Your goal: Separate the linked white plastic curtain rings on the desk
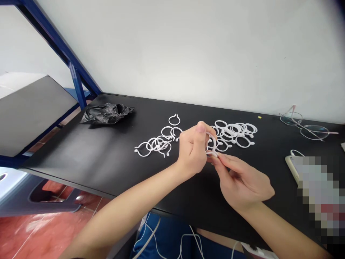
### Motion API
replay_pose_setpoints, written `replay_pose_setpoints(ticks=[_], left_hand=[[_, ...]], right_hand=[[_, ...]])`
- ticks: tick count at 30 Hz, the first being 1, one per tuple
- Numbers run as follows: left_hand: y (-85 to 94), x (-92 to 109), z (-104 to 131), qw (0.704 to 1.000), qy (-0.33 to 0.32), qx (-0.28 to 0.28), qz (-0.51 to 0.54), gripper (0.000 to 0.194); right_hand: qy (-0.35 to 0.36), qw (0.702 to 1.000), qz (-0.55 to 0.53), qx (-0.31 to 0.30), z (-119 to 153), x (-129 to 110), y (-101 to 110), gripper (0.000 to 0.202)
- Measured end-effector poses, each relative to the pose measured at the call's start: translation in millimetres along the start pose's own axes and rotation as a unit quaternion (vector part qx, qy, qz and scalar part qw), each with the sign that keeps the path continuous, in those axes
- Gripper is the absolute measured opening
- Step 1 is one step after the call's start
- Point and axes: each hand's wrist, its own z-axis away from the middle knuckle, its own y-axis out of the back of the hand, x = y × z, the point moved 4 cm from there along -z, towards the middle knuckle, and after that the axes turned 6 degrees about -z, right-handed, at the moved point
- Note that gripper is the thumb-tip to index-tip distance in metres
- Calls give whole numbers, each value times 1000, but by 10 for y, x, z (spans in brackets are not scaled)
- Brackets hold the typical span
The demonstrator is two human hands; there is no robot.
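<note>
Above the black table, my left hand (192, 147) is curled around a white plastic ring (215, 142), with the thumb on top. My right hand (244, 181) pinches the lower end of the same ring between thumb and fingers. To the left of my hands lie several thin white rings (156, 144) with small tabs, some showing gaps at their ends. A heap of several white rings (234, 131) sits behind and right of my hands, partly hidden by my left hand.
A crumpled black plastic bag (106, 113) lies at the table's back left. Eyeglasses (314, 132) rest at the back right, near a phone (293, 169) with a white cable, partly pixelated. Blue metal bars (77, 84) rise at left; white cables hang below the front edge.
</note>
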Motion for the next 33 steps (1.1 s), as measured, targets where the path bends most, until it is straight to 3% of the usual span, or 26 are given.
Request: replay_pose_setpoints(ticks=[25, 33], left_hand=[[10, -1, 12, 999, 33, 20, -5, 66], [-11, 15, 17, 999, 41, 8, 4, 69]], right_hand=[[35, 999, 4, -15, 10, -27, -20, 44], [33, 999, 12, -23, -15, -33, -15, 37]])
